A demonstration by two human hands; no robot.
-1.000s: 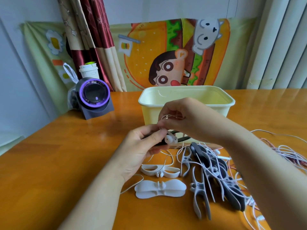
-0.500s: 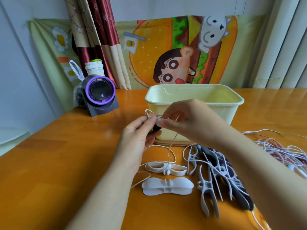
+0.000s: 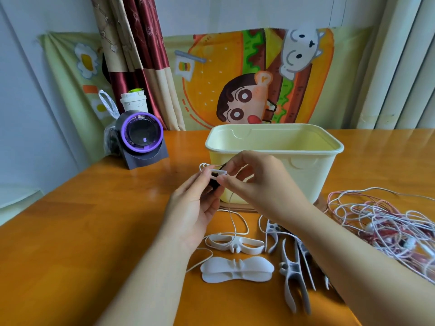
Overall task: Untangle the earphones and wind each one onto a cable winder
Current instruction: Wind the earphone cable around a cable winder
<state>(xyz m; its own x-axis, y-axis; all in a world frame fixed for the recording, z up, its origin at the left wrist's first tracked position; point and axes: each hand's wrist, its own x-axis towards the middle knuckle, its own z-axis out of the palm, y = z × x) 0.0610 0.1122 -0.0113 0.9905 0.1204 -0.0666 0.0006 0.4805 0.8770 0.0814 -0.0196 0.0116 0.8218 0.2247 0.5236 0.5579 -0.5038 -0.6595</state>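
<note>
Left hand [image 3: 195, 210]: raised at the centre of the frame, in front of the tub; its grip pinches a dark cable winder [image 3: 214, 184] between thumb and fingers.
Right hand [image 3: 256, 184]: just right of the left hand, fingertips meeting it; its grip pinches the white earphone cable [image 3: 218, 172] at the winder's upper end.
White earphone cable: white turns lie across the top of the dark winder, a small loop sticks out to the left, and one strand hangs from the hands down to the surface, curling over the open-frame winder.
Open-frame white winder [image 3: 235, 242]: flat on the surface below the hands, lower centre.
Solid white winder [image 3: 236, 269]: flat just below the open-frame one, not touching it.
Heap of winders [image 3: 294, 269]: pale and dark pieces, right of lower centre, partly hidden by the right forearm.
Tangle of earphones [image 3: 386, 224]: white and red cords heaped on the surface at the right edge.
Cream tub [image 3: 275, 147]: open-topped, centre of the frame, behind the hands.
Surface [image 3: 82, 231]: orange-brown wood.
Purple-ringed device [image 3: 142, 135]: left of the tub at the far edge, with a paper cup [image 3: 133, 102] and a plastic bag [image 3: 108, 107] behind it.
Cartoon cloth [image 3: 247, 78]: hangs across the upper centre.
</note>
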